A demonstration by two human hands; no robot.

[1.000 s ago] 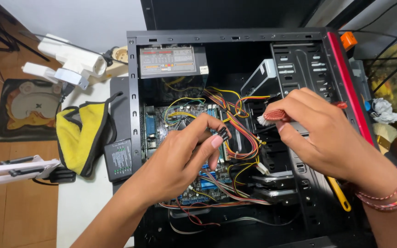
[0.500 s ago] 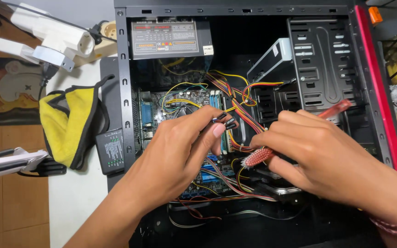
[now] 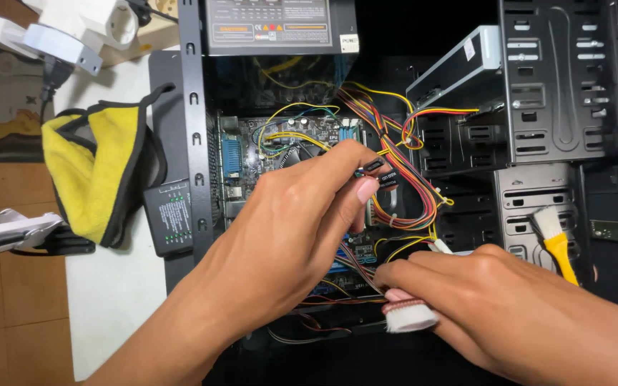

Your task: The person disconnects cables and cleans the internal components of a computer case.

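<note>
Head view: the left hand [image 3: 287, 221] was deep in the open case [image 3: 193, 143], its fingers [image 3: 366, 189] pinched shut on small black connectors [image 3: 379, 174] just above the motherboard [image 3: 287, 143]. The right hand [image 3: 495, 300] lay low across the case, fingers clenched on a white-bristled brush [image 3: 409, 317] beside the wire bundle [image 3: 402, 157].

Risk, as I judged it — those thin leads could snag in the bundle and tug loose, or the bristles could catch a pin on the board if dragged hard.

A second brush [image 3: 558, 243], yellow-handled, rested by the drive cage [image 3: 559, 86]; a yellow cloth [image 3: 94, 171] lay on the surface [image 3: 116, 293] outside.

Hard to tell — where the connectors' leads ran; the left hand hid much of the board, and the right forearm was cut off at the edge.
</note>
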